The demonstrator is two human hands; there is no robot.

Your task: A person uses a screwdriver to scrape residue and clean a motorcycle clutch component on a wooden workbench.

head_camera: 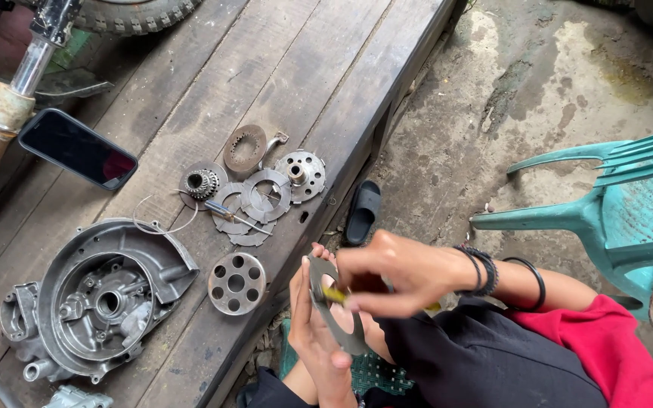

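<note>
Flat grey metal ring plate (334, 313) stands on edge in left hand (319, 336), fingers closed around it; right hand (406, 276) pinches small yellow-tipped tool (335, 295) against its face.

The ring plate (325, 321) in the hands is dull grey metal, matt and smudged. The engine cover (100, 298) is cast metal, pale and grimy. The platform (266, 60) is rough, weathered wood planks. The phone (77, 148) is glossy black; the chair (614, 211) is scuffed teal plastic.
</note>
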